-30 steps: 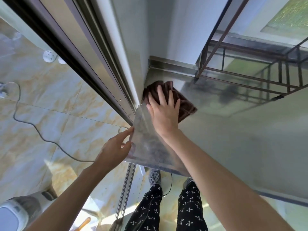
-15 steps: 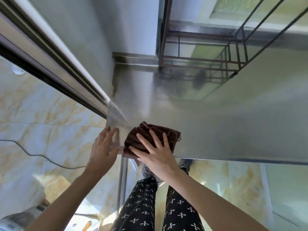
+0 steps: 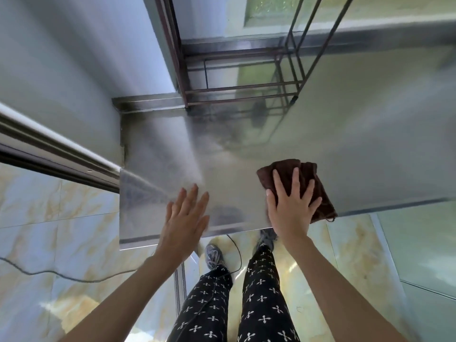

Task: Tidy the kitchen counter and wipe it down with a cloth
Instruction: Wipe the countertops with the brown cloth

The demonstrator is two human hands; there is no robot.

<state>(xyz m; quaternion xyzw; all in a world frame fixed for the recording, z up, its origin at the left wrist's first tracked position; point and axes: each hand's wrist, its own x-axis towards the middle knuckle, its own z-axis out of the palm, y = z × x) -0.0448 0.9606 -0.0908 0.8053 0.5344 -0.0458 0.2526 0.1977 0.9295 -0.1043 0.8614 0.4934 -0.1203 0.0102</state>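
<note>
1. I can read no words, labels, brands, numbers or signs anywhere in front of me.
</note>
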